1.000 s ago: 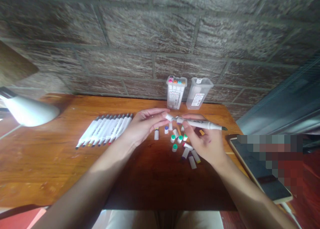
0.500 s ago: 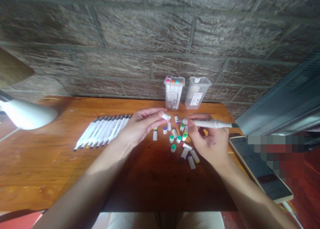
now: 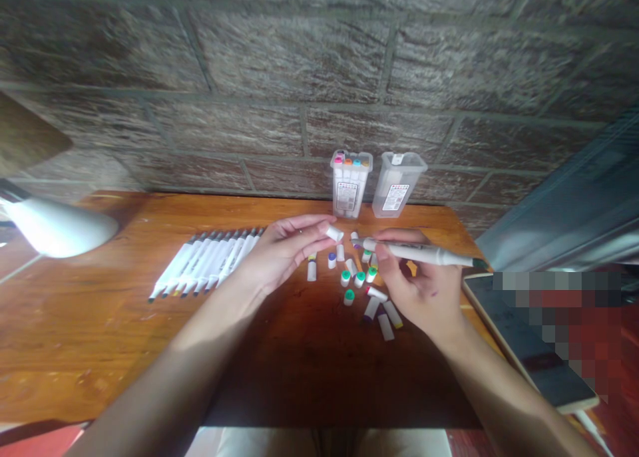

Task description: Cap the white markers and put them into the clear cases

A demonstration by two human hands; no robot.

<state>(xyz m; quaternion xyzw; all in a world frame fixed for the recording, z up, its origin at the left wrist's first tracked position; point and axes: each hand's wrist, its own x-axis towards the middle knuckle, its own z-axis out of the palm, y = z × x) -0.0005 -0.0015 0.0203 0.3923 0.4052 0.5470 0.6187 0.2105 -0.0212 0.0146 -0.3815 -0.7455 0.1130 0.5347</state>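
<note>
Between thumb and fingers, my left hand (image 3: 282, 254) pinches a white marker cap (image 3: 334, 233). My right hand (image 3: 419, 277) grips a white marker (image 3: 414, 251), uncapped at both ends. Its grey end points left toward the cap, with a gap between them; its dark green tip sticks out to the right. Below and between the hands lie several loose marker caps (image 3: 349, 297), some standing with green tops, others on their sides. Left of my left hand, a row of uncapped markers (image 3: 204, 264) lies side by side, partly hidden by that hand.
Against the stone wall stand a clear case of capped markers (image 3: 348, 197) and a second clear case (image 3: 394, 194). A phone (image 3: 529, 344) with a cable lies at the right edge of the wooden table (image 3: 124, 364). A white lamp (image 3: 64, 224) is at the left.
The marker has come away from the cap in my left hand. My right hand has shifted right with the marker, while my left hand stays nearly in place.
</note>
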